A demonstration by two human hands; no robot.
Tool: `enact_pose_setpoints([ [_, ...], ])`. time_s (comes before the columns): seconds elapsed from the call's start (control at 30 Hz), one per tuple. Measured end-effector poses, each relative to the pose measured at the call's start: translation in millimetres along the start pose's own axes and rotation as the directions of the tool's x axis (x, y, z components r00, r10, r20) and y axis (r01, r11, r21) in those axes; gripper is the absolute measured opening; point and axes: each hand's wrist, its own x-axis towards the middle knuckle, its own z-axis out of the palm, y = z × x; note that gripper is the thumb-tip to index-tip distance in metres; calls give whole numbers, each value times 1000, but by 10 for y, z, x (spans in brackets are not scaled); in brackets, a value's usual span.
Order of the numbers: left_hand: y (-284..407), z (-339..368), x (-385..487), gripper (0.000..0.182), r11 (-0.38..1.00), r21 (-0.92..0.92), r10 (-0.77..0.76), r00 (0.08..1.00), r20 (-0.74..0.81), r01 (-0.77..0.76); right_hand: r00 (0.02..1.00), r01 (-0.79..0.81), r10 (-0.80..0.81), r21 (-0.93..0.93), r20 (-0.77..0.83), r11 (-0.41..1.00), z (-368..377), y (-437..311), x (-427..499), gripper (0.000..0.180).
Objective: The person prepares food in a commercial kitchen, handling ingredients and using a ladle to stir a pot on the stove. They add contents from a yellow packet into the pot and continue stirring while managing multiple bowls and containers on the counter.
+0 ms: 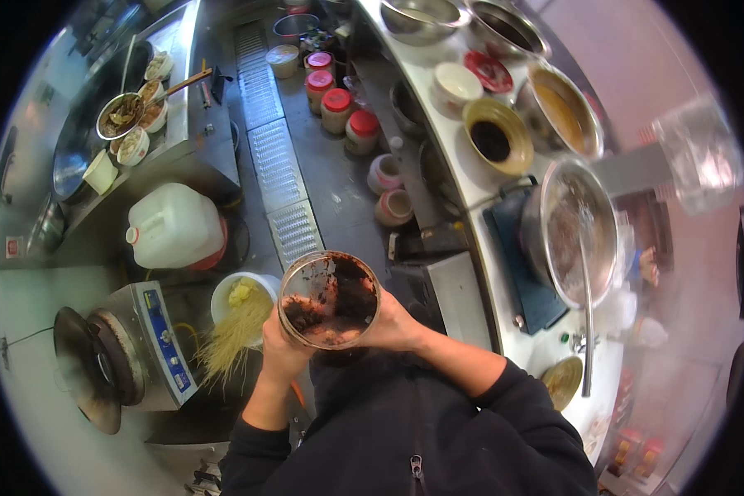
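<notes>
Both hands hold a clear, round, open jar (330, 300) in front of my chest, with dark brown residue smeared over its inner wall. My left hand (288, 347) grips its left side, and my right hand (394, 325) grips its right side. Fingers show through the clear wall. Just left of the jar is a white bucket (223, 297) with a bundle of thin, straw-coloured bristles or strands (239, 335) and something yellow in it.
Red-lidded jars (336, 110) stand on the floor beside a metal drain grate (277, 149). On the right counter are a steel bowl with a ladle (552, 235) and a yellow bowl of dark liquid (518, 146). A white jug (177, 223) and a burner unit (155, 353) are at left.
</notes>
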Motion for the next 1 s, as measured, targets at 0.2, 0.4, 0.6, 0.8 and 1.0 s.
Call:
enact_pose_setpoints([
  [0.2,-842,-364,1198,38,899,-415,-207,970,-125,139,975,-218,182,-385,-128,897,-292,558,1103,111],
  [0.4,-1907,-296,3115,32,951,159,-222,945,-240,264,784,-594,515,-175,-347,785,-693,748,947,69],
  [0.6,-2706,466,5146,33,935,191,-276,952,-135,298,674,-647,657,160,-338,746,-839,1198,1108,47],
  [0.8,-3225,1577,6922,23,977,75,-200,979,31,198,580,-655,734,334,-353,678,-1352,1582,1659,42],
  [1.0,-3875,2522,7809,32,964,264,-65,991,113,33,373,-741,877,472,-303,478,-1663,1731,1765,44],
])
